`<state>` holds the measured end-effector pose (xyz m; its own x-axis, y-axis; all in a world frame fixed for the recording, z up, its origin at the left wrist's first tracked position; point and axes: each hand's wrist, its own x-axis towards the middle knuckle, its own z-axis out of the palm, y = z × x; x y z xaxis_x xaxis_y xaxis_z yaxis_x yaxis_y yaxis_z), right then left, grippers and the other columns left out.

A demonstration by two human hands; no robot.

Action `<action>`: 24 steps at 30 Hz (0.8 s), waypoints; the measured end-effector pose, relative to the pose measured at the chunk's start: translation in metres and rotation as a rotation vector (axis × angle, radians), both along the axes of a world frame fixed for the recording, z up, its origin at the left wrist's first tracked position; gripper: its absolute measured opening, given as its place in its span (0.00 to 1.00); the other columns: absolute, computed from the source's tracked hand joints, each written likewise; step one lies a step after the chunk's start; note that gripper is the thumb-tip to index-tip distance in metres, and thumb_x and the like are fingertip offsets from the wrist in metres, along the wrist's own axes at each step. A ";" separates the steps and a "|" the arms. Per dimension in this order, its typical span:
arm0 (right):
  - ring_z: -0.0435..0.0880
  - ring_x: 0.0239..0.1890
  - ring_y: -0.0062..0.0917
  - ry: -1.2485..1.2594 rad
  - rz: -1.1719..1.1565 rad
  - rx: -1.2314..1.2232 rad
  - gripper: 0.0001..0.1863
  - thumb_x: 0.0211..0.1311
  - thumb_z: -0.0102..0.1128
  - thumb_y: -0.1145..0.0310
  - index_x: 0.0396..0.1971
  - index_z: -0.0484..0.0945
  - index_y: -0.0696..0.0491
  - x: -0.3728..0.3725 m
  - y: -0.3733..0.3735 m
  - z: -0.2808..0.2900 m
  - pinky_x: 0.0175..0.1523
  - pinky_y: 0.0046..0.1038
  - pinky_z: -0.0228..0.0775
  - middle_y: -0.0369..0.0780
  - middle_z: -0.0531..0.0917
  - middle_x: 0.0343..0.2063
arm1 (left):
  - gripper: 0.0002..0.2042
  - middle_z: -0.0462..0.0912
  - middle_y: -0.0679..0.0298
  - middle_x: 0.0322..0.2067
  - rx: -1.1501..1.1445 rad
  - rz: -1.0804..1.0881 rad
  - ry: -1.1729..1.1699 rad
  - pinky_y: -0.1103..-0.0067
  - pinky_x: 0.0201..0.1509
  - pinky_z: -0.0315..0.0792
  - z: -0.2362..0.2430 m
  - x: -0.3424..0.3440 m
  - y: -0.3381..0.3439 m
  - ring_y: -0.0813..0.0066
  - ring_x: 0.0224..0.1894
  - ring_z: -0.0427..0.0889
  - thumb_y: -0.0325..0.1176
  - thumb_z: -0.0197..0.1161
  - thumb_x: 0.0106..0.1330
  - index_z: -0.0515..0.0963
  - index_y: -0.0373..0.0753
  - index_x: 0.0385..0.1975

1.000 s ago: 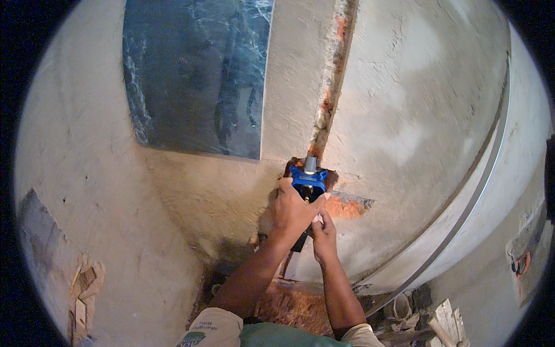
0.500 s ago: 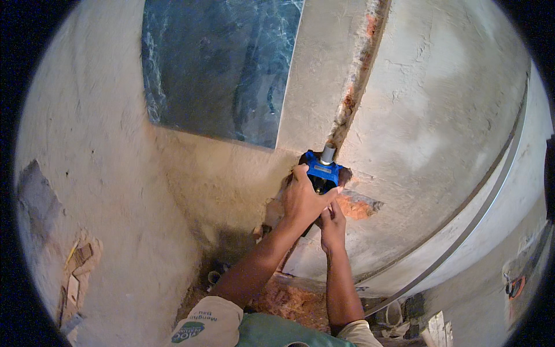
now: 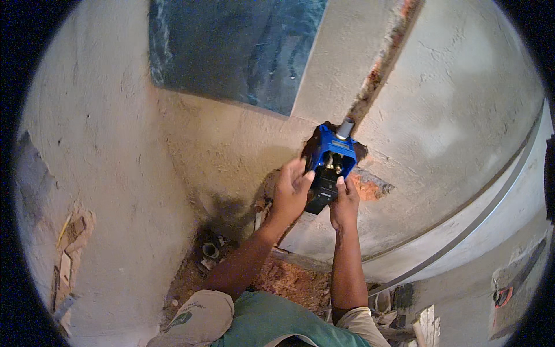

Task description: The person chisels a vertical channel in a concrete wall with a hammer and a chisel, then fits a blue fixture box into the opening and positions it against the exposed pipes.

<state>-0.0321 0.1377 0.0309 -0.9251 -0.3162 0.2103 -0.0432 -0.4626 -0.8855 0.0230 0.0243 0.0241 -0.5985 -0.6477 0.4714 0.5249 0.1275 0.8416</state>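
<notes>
Left hand [image 3: 291, 194], fingers spread, touches the left side of the blue plastic rectangular wall box [image 3: 330, 157], set in a rough plaster wall [image 3: 231, 150] recess. Inside: brass fittings. Right hand [image 3: 344, 203] grips its black lower part.

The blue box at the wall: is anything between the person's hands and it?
Nothing visible. The left hand and right hand both reach the blue box, fingers at its lower edge and the dark piece beneath, set in the wall.

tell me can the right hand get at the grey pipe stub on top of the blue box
Probably yes: the right hand already rests on the blue box, and nothing covers the grey pipe stub just above.
</notes>
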 end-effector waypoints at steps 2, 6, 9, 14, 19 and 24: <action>0.74 0.37 0.22 0.013 -0.026 0.012 0.19 0.60 0.49 0.64 0.49 0.65 0.57 -0.004 0.002 -0.003 0.40 0.23 0.69 0.39 0.74 0.39 | 0.15 0.76 0.55 0.38 0.024 0.023 -0.101 0.76 0.47 0.67 -0.023 0.007 0.008 0.69 0.41 0.74 0.30 0.58 0.56 0.69 0.30 0.41; 0.74 0.38 0.22 0.038 -0.042 0.019 0.18 0.61 0.47 0.64 0.48 0.65 0.57 0.008 -0.006 0.005 0.42 0.24 0.67 0.39 0.74 0.38 | 0.09 0.78 0.61 0.25 0.041 0.009 -0.194 0.81 0.36 0.69 -0.055 0.004 0.017 0.77 0.30 0.75 0.31 0.57 0.57 0.73 0.30 0.31; 0.75 0.40 0.25 0.061 -0.072 0.053 0.17 0.63 0.44 0.63 0.48 0.63 0.55 0.000 -0.004 -0.004 0.43 0.27 0.69 0.40 0.74 0.40 | 0.09 0.78 0.64 0.22 0.239 -0.107 -0.170 0.84 0.32 0.68 -0.062 -0.005 0.025 0.83 0.27 0.74 0.31 0.56 0.57 0.74 0.30 0.28; 0.75 0.38 0.26 0.031 -0.143 0.098 0.17 0.63 0.42 0.61 0.47 0.63 0.55 0.005 -0.011 -0.003 0.41 0.27 0.70 0.40 0.74 0.39 | 0.12 0.77 0.68 0.25 0.343 -0.203 -0.088 0.87 0.29 0.67 -0.049 -0.002 0.022 0.86 0.27 0.72 0.30 0.55 0.58 0.73 0.29 0.39; 0.73 0.37 0.21 0.062 -0.166 0.361 0.16 0.62 0.45 0.63 0.46 0.66 0.55 0.003 0.002 0.004 0.40 0.23 0.69 0.38 0.73 0.39 | 0.11 0.77 0.68 0.22 0.454 -0.297 -0.049 0.87 0.28 0.68 -0.050 -0.008 0.020 0.86 0.26 0.72 0.28 0.54 0.59 0.74 0.31 0.39; 0.71 0.43 0.24 0.307 -0.271 0.557 0.28 0.56 0.53 0.61 0.54 0.59 0.57 0.037 -0.015 0.056 0.45 0.25 0.66 0.41 0.69 0.45 | 0.10 0.79 0.65 0.23 0.257 -0.098 -0.055 0.86 0.29 0.69 -0.045 -0.004 0.005 0.85 0.27 0.76 0.27 0.53 0.59 0.74 0.32 0.39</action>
<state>0.0053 0.1230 0.0869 -0.9112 -0.2190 0.3490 -0.3802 0.1204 -0.9170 0.0193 0.0291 -0.0212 -0.6841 -0.6797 0.2647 0.4771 -0.1424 0.8672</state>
